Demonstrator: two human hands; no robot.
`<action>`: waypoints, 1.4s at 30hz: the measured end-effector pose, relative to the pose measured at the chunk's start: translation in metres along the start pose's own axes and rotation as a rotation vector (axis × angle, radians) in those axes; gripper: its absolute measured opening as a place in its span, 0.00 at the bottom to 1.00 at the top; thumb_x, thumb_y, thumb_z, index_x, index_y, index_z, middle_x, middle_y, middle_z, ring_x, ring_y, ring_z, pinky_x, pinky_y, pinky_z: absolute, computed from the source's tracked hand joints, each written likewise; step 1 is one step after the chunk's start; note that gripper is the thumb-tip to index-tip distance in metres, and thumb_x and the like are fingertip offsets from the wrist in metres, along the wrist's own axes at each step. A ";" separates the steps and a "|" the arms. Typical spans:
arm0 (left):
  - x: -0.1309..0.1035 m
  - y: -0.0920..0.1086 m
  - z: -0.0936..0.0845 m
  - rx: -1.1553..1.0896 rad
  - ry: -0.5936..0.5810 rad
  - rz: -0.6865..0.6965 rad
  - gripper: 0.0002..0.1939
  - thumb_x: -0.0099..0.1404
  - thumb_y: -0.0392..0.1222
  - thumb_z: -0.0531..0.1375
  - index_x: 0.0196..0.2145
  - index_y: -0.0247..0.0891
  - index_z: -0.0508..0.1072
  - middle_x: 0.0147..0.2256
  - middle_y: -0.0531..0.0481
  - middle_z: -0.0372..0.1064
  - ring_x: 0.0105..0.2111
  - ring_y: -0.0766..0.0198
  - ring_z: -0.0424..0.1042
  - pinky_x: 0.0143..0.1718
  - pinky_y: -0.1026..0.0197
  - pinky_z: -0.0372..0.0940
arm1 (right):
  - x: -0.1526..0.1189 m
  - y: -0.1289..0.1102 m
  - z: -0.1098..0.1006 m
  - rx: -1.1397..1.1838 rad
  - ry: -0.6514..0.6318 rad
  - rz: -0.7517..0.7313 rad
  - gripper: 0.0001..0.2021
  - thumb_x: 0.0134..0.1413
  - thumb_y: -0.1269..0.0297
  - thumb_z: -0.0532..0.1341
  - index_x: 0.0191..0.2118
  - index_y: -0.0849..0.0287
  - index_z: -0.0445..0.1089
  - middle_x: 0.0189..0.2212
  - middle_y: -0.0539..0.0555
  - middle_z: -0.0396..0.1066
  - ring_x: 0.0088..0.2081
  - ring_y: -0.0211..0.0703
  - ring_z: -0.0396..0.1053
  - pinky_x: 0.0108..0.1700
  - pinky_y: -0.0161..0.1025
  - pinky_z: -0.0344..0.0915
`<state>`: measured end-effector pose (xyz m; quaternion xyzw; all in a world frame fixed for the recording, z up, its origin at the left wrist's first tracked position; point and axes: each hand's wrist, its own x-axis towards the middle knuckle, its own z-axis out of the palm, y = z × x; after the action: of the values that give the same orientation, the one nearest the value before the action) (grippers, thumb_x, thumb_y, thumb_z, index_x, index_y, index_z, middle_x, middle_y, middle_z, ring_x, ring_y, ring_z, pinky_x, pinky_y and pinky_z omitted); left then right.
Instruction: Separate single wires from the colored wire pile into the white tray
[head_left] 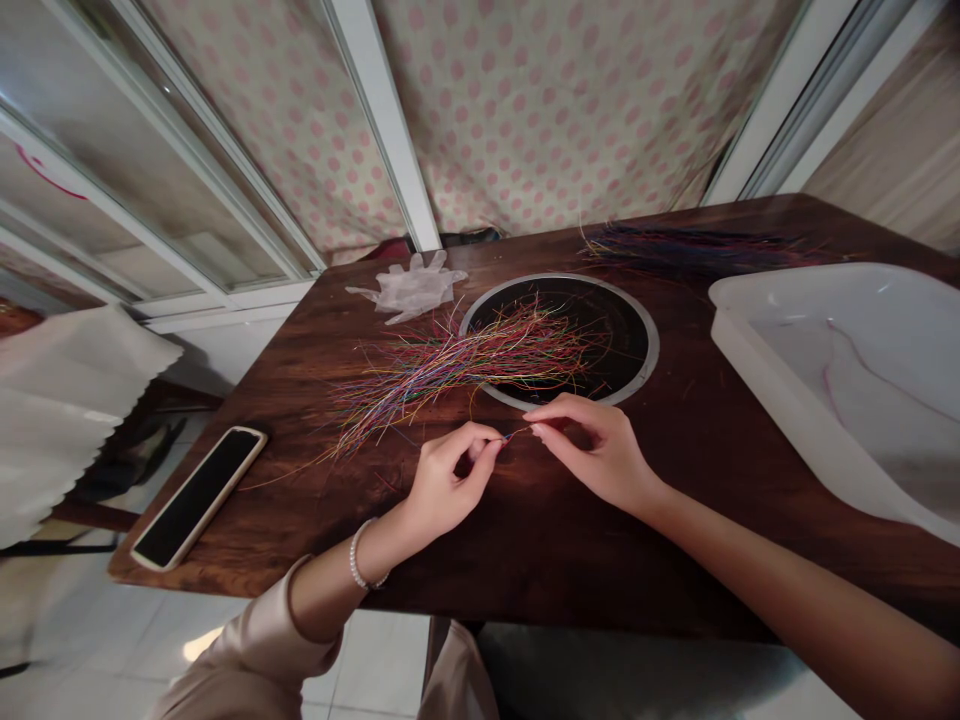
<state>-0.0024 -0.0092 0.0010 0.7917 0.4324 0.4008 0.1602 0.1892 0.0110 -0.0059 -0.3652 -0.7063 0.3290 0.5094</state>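
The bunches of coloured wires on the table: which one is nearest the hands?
The brighter, many-coloured bunch, just beyond the left hand and right hand, lying partly over the round black panel. The darker bunch lies farther back on the table.

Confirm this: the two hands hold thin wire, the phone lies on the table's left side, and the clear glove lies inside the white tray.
Wrong about the clear glove: the head view shows it on the wooden table, outside the white tray. Otherwise right: left hand and right hand hold thin wire; the phone lies left.
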 end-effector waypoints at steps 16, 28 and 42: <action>0.001 0.001 -0.001 -0.015 0.022 0.025 0.06 0.63 0.33 0.57 0.29 0.34 0.71 0.19 0.57 0.60 0.19 0.73 0.60 0.23 0.70 0.58 | 0.000 -0.001 -0.001 0.013 -0.051 -0.027 0.04 0.53 0.71 0.58 0.31 0.59 0.70 0.26 0.51 0.71 0.28 0.37 0.68 0.31 0.34 0.65; -0.002 -0.002 -0.001 0.022 0.009 0.052 0.06 0.64 0.34 0.57 0.31 0.35 0.72 0.21 0.55 0.64 0.21 0.70 0.62 0.25 0.67 0.59 | 0.002 -0.004 -0.002 0.080 -0.111 -0.018 0.05 0.53 0.72 0.58 0.28 0.60 0.68 0.24 0.49 0.68 0.26 0.35 0.65 0.30 0.34 0.62; 0.004 -0.005 -0.008 0.192 0.003 0.248 0.06 0.63 0.32 0.57 0.30 0.36 0.71 0.24 0.52 0.71 0.24 0.66 0.63 0.30 0.61 0.55 | 0.006 -0.005 -0.005 0.018 -0.145 -0.095 0.05 0.51 0.74 0.57 0.27 0.60 0.66 0.24 0.49 0.67 0.26 0.35 0.64 0.30 0.33 0.62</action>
<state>-0.0096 -0.0039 0.0049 0.8499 0.3681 0.3757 0.0324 0.1920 0.0143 0.0027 -0.3017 -0.7550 0.3364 0.4751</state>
